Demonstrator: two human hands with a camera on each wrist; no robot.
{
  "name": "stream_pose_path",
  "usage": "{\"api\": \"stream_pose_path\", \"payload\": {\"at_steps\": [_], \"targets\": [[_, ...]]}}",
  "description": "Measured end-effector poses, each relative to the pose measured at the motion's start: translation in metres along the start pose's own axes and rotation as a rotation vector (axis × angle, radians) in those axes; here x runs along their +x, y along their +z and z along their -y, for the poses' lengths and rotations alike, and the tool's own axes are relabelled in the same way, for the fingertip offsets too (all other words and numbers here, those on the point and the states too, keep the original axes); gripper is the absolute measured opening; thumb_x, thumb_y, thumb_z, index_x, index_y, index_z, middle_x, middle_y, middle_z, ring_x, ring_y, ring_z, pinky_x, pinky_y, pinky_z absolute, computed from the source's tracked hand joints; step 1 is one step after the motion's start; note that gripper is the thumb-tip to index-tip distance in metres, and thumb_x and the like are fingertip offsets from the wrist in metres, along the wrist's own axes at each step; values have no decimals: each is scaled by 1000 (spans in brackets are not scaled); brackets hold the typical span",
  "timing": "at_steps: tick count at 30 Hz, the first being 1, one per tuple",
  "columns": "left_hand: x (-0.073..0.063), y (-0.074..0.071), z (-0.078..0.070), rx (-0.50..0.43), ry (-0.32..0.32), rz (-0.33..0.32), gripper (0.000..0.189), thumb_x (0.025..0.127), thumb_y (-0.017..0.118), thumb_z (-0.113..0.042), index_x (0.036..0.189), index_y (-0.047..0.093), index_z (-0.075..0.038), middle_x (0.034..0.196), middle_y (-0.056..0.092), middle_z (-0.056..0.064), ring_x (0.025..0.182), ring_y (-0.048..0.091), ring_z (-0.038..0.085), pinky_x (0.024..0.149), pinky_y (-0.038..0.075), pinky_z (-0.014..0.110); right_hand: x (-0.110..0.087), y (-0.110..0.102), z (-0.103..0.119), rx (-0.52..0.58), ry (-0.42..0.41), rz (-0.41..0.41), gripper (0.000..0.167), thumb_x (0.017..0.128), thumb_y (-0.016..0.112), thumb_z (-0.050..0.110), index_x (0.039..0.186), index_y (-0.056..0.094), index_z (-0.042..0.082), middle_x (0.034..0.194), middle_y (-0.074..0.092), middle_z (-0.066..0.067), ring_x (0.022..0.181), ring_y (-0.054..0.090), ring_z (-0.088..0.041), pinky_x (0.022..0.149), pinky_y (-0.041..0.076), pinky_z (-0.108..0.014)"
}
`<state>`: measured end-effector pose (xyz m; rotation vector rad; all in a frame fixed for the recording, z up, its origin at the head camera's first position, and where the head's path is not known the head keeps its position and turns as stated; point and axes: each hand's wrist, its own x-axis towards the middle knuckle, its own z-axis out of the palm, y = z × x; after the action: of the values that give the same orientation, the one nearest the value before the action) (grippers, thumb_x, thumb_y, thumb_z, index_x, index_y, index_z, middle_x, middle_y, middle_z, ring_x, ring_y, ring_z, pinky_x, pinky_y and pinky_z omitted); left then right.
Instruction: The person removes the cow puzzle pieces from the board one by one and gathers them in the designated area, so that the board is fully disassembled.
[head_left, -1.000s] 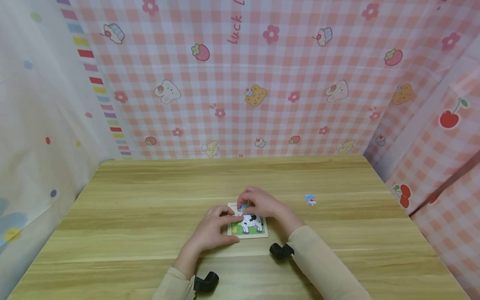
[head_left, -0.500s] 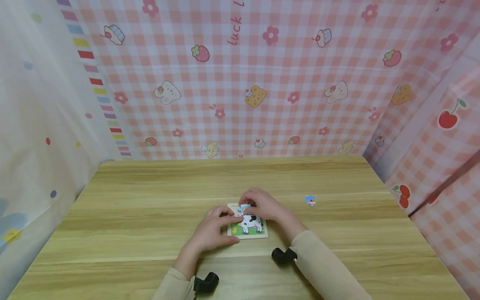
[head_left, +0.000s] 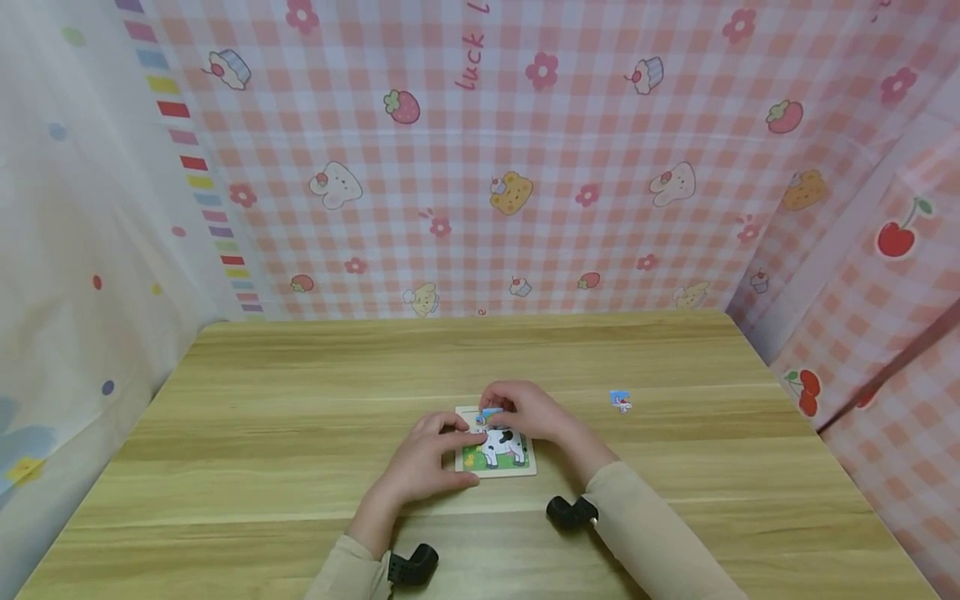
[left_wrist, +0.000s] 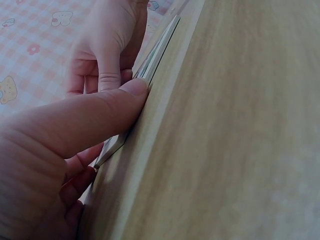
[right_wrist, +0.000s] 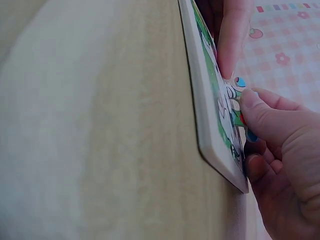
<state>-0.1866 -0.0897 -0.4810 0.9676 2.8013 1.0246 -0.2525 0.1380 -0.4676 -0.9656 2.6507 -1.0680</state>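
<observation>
A small jigsaw puzzle board (head_left: 496, 477) with a cow picture and a pale wooden rim lies on the table. My left hand (head_left: 423, 457) grips it from the left, thumb at the front edge and index finger reaching over the picture. At the board's upper part, my right hand (head_left: 528, 410) pinches a blue puzzle piece (head_left: 491, 412) between thumb and fingers. The right wrist view shows this piece raised at a tilt over the board, beside the left index fingertip. Some of the board's upper right is hidden by the right hand.
A loose blue-and-white puzzle piece (head_left: 620, 401) lies on the wooden table (head_left: 300, 375), right of the board. Pink checked cloth (head_left: 480, 233) hangs behind the far table edge. Black wrist cameras (head_left: 414, 565) sit at both cuffs.
My right hand has shifted slightly right and toward me, its fingers turning the pinched puzzle piece over the board. The left hand and the board stay in place.
</observation>
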Motion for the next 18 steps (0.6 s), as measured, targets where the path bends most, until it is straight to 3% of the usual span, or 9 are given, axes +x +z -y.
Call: {"api": "stream_pose_path", "payload": {"at_steps": [11, 18], "targets": [[0, 0, 0, -2, -17, 15, 51, 78, 84, -34, 126, 71, -20, 126, 54, 3, 123, 42, 27, 103, 37, 50, -3, 0, 2, 38, 21, -33, 12, 92, 71, 11, 99, 65, 18, 80, 58, 9, 75, 54, -10, 69, 47, -27], [0, 0, 0, 0, -7, 13, 51, 79, 84, -34, 126, 71, -20, 126, 55, 3, 123, 42, 27, 102, 38, 50, -9, -2, -1, 131, 51, -85, 10, 92, 71, 12, 101, 67, 15, 83, 59, 7, 78, 54, -13, 72, 46, -28]]}}
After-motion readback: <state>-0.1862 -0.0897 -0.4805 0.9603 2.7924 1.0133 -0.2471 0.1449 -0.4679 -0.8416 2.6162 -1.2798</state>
